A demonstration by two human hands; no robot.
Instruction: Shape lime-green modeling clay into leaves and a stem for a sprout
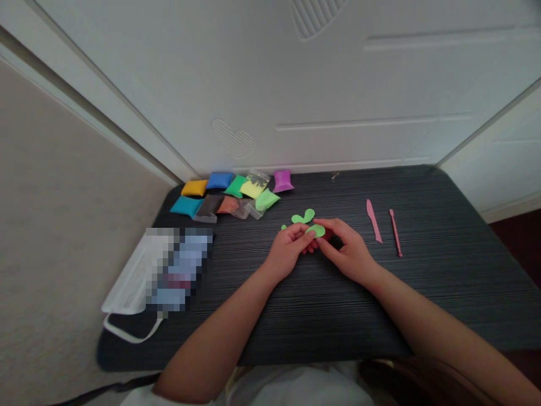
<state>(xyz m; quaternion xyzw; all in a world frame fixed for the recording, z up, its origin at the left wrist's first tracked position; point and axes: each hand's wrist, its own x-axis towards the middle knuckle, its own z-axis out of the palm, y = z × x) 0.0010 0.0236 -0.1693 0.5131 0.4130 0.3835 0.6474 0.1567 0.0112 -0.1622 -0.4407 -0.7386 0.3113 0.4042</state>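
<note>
Between the fingertips of both hands is a flattened piece of light green clay (316,230), rounded in outline. My left hand (287,248) pinches its left side, with the thumb on top. The thumb and forefinger of my right hand (349,251) close on its right edge. Something reddish shows under the piece among the fingers, but I cannot tell whether it is clay or skin. Just beyond the hands, a two-lobed light green clay shape (303,217) lies on the dark table (253,316). A small green bit (283,227) peeks out beside the left hand.
Several bags of coloured clay, among them a purple bag (283,181) and a blue bag (220,180), lie at the back left. A pink plastic knife (373,221) and a thin pink stick tool (395,233) lie right. A white face mask (137,276) and a blurred-out flat object (183,270) lie left.
</note>
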